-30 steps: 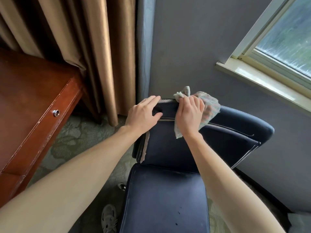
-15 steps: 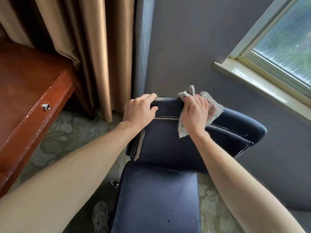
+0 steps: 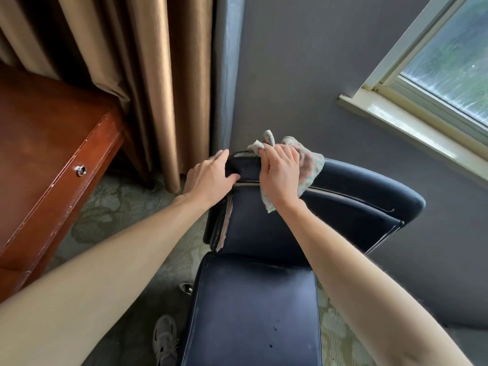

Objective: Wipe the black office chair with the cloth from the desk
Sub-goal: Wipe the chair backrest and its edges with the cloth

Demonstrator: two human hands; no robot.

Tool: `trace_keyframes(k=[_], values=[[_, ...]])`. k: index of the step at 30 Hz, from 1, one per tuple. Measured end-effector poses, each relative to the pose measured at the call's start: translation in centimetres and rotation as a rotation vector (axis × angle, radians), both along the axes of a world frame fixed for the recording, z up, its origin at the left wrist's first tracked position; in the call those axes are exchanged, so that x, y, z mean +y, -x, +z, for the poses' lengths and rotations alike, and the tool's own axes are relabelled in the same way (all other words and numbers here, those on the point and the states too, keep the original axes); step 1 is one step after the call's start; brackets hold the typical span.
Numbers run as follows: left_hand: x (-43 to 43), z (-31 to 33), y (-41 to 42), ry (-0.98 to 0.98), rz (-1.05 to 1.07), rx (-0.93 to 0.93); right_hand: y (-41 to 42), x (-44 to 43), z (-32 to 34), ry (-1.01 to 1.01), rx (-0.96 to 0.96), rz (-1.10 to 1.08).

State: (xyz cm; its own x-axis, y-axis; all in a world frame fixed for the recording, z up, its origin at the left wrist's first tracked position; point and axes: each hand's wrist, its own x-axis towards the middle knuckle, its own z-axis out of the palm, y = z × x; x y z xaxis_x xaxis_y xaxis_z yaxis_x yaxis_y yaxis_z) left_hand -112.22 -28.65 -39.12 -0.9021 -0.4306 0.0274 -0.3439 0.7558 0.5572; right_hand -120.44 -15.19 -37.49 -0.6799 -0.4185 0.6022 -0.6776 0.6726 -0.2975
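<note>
Head view, right hand (image 3: 280, 175) pressing cloth (image 3: 310, 167) on chair (image 3: 253, 299), no readable writing

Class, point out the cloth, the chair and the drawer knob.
cloth (image 3: 310, 169), head view, bunched part right of the hand.
chair (image 3: 253, 307), head view, seat cushion.
drawer knob (image 3: 80, 170), head view, metal face.

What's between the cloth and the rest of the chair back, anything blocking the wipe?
Nothing visible. The right hand presses the cloth on the chair back's top edge; the left hand grips the corner beside it.
</note>
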Motion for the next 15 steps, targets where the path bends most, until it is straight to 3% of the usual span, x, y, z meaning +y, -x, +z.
trace_keyframes(k=[4, 11, 15], values=[[-0.1, 0.1, -0.1, -0.068, 0.047, 0.071, -0.8, -0.8, 0.1, -0.003, -0.004, 0.004], [-1.3, -0.5, 0.4, 0.015, 0.045, 0.075, -2.6, -3.6, -0.2, -0.134, 0.001, 0.176], [-1.3, -0.3, 0.9, -0.001, 0.022, 0.096, -1.0, -1.3, 0.1, -0.109, 0.031, 0.115]])
